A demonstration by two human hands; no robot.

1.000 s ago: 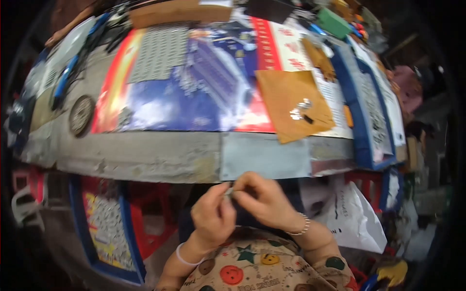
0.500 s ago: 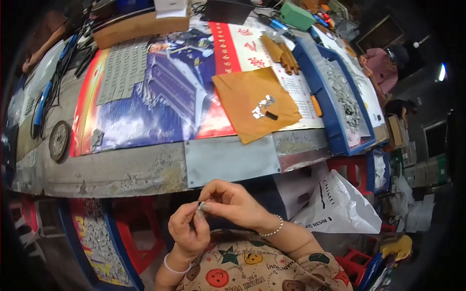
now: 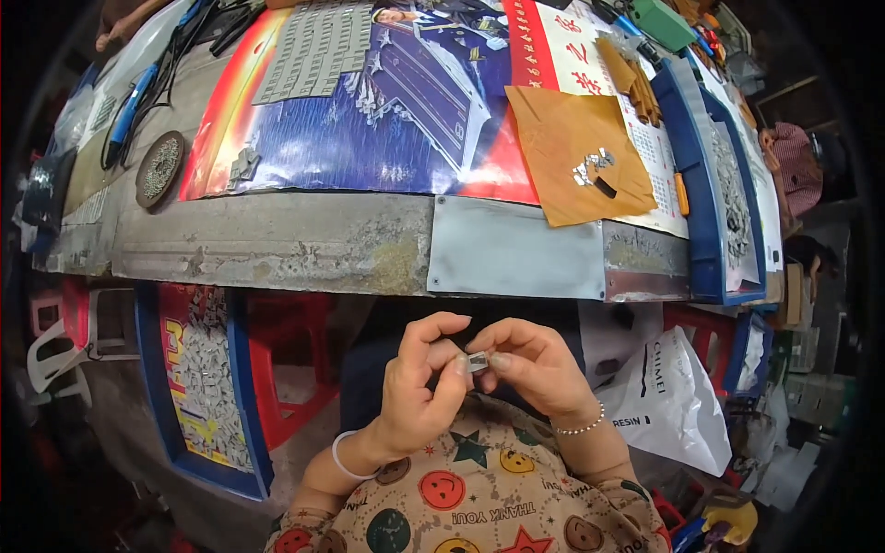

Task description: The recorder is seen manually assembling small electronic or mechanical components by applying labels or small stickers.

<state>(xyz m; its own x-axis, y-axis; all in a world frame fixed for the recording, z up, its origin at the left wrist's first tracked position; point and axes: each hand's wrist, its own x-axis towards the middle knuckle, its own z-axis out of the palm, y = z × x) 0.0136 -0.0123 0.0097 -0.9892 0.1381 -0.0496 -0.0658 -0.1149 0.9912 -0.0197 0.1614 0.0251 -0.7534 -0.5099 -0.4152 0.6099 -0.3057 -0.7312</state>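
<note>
Over my lap, in front of the table edge, my left hand (image 3: 417, 385) and my right hand (image 3: 539, 367) meet at a small grey, shiny rectangular part (image 3: 477, 361). Thumb and fingers of each hand pinch it from its two sides. Its exact kind is too small to tell. Beyond the edge, an orange-brown sheet (image 3: 553, 129) lies on the table, bearing several small silvery pieces (image 3: 591, 166) and a short black piece (image 3: 605, 187).
A blue tray (image 3: 696, 175) of small grey parts stands at the right; another blue tray (image 3: 241, 387) holds similar parts below left. A round dish (image 3: 147, 195), a poster (image 3: 304, 147) with rows of grey parts (image 3: 313, 55), a grey plate (image 3: 516, 253) and a white bag (image 3: 678, 405) surround me.
The view has shifted, so the table sits higher and further left parts show. Both hands have turned the small part, which now shows more between the fingertips.
</note>
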